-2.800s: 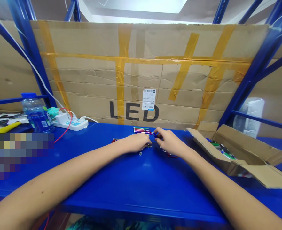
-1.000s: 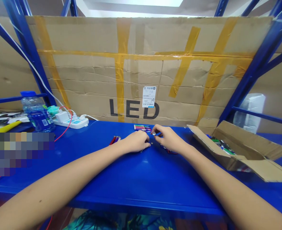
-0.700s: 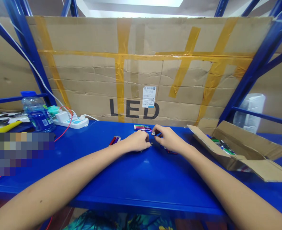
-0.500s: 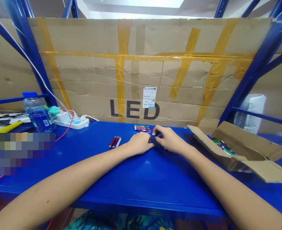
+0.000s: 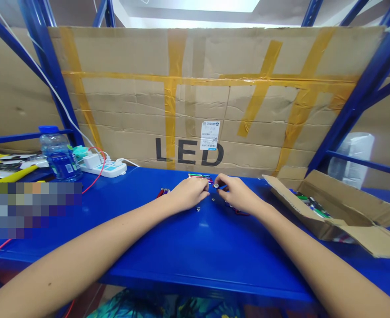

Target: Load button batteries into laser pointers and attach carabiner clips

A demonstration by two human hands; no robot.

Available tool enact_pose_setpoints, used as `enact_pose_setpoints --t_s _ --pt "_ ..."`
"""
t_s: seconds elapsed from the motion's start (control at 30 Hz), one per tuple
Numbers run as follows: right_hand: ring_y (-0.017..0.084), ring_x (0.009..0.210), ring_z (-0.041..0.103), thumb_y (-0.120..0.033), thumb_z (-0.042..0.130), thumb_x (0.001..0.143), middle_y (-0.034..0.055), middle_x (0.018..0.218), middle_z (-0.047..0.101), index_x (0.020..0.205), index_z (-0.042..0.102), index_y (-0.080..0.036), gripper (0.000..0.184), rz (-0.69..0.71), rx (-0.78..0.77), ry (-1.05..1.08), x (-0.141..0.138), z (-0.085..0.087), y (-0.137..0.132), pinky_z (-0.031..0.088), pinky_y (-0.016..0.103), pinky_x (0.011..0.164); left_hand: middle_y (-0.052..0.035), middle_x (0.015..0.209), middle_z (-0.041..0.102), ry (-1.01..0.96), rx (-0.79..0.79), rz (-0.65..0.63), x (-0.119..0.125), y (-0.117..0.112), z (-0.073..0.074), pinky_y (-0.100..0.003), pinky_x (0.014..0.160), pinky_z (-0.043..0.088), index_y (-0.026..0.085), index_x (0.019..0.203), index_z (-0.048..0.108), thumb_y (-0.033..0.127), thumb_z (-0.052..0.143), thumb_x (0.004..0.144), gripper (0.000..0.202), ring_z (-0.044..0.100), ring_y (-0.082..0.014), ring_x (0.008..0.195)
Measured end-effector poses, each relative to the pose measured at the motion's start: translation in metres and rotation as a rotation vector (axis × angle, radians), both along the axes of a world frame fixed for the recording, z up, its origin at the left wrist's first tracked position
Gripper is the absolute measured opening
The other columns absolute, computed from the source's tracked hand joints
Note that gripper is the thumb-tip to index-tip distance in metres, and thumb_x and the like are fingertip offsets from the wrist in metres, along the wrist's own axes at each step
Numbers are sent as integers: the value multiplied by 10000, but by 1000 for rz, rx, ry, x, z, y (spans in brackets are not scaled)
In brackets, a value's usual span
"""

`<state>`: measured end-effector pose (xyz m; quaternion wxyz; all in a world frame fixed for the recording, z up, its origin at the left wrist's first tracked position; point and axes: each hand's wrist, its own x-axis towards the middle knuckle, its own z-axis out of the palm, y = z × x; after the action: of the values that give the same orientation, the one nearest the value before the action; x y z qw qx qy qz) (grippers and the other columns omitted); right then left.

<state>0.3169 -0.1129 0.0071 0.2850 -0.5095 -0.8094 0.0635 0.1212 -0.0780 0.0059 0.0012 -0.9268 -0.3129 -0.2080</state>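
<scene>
Between the thumb and forefinger of my right hand [image 5: 235, 192] is a small cylinder with a round silver end [image 5: 216, 186]; its body is mostly hidden. Facing it, my left hand [image 5: 192, 192] is closed with its fingers curled, and what they hold, if anything, is out of sight. Two tiny metallic pieces lie on the blue table below the hands, a silver one [image 5: 198, 209] and a small brassy one [image 5: 213, 199]. Behind the left hand is a row of slim coloured tubes [image 5: 198, 176]. Red metallic tubes [image 5: 162, 193] show partly past the left wrist, and dark red pieces [image 5: 241, 212] lie under the right hand.
An open cardboard box [image 5: 344, 207] with several coloured tubes stands at right. On the left are a bottle of blue liquid [image 5: 61, 157], a white power strip [image 5: 110, 169] and a red cable [image 5: 93, 182]. A large cardboard panel [image 5: 135, 106] closes off the back.
My left hand has shifted slightly left and down in the picture, away from the right hand. Two tiny metallic pieces now show on the table. The right hand keeps its pinch.
</scene>
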Motion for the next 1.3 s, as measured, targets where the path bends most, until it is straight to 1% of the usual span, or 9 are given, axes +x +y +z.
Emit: enact_pose_setpoints --t_s 0.1,0.2,0.37,0.57,0.87,1.0,1.13,1.23,1.3 --pt "182 836 622 -66 489 748 40 900 664 862 533 -198 180 14 -36 40 -4 3 -4 447 292 738 -53 877 675 -161 37 -31 -4 -4 6 -294 716 472 161 909 584 238 528 913 95 627 -186 809" --pt "176 841 627 -43 493 726 35 895 670 850 536 -194 200 59 -68 88 -8 4 -7 453 286 747 -47 902 669 -233 84 -100 -5 -6 6 -296 760 482 165 936 573 232 527 924 82 626 -171 835" --pt "157 801 604 -52 492 737 21 894 667 843 539 -193 183 159 -55 142 -12 1 -8 446 275 731 -65 945 644 -220 124 -199 -3 -10 2 -313 799 481 161 942 574 206 479 946 105 609 -180 898" --pt "156 780 590 -93 514 749 12 851 650 822 536 -189 123 188 -68 237 -11 -1 -5 448 280 721 -56 924 612 -283 158 -288 -4 -5 1 -293 781 479 165 934 587 178 486 940 102 586 -158 865" --pt "161 795 598 -102 518 737 10 841 642 826 535 -192 129 197 -95 291 -10 -2 -3 462 293 733 -76 974 617 -266 164 -304 -5 -4 -2 -310 810 492 156 983 596 170 473 922 137 601 -172 904" --pt "168 808 610 -94 508 734 17 852 657 834 534 -196 145 128 -70 235 -8 -2 -2 454 296 736 -73 929 658 -329 130 -127 -5 -5 2 -319 774 500 149 973 595 154 454 899 159 620 -180 855" --pt "184 789 615 -117 513 750 29 819 662 831 519 -203 119 -50 4 169 -2 -3 3 439 301 714 -86 965 698 -149 84 31 -2 -3 -1 -383 828 500 156 942 660 141 455 865 219 636 -235 927" --pt "186 722 599 -129 522 748 32 759 649 776 491 -208 89 -222 45 128 4 -3 8 415 291 654 -93 1064 698 35 64 -53 5 -5 -8 -405 887 487 161 1007 686 132 459 854 276 628 -249 1001" --pt "187 705 593 -128 525 744 34 748 646 753 482 -210 94 -268 47 109 6 -2 9 403 286 632 -100 1111 685 128 70 -136 12 -6 -14 -408 919 472 158 1032 689 143 449 874 288 617 -248 1036"
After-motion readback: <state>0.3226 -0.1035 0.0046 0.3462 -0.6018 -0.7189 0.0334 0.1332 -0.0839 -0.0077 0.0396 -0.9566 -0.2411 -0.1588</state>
